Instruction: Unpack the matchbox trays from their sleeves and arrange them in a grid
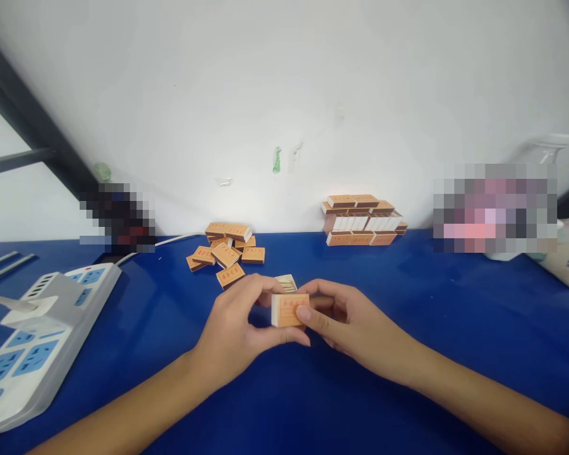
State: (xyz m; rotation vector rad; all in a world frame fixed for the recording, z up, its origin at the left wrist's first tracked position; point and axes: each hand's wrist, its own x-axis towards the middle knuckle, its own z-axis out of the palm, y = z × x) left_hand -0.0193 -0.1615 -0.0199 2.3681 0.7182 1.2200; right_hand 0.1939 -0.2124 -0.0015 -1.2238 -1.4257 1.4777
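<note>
Both hands hold one orange matchbox (288,311) above the blue table, its printed face toward me. My left hand (239,325) grips it with fingers at the top and thumb along the bottom edge. My right hand (348,322) has its thumb pressed on the right part of the printed face, with its other fingers behind. Just beyond the box, an open tray of matches (286,282) shows in part between the hands. A loose pile of matchboxes (225,254) lies beyond my left hand. Stacked matchboxes (363,221) stand near the wall at the right.
A white power strip (76,316) with blue sockets and a plug lies at the left on the blue table (284,398). A white cable (180,239) runs by the wall (246,95). Blurred objects sit at both sides, with a white packet (564,253) at the far right.
</note>
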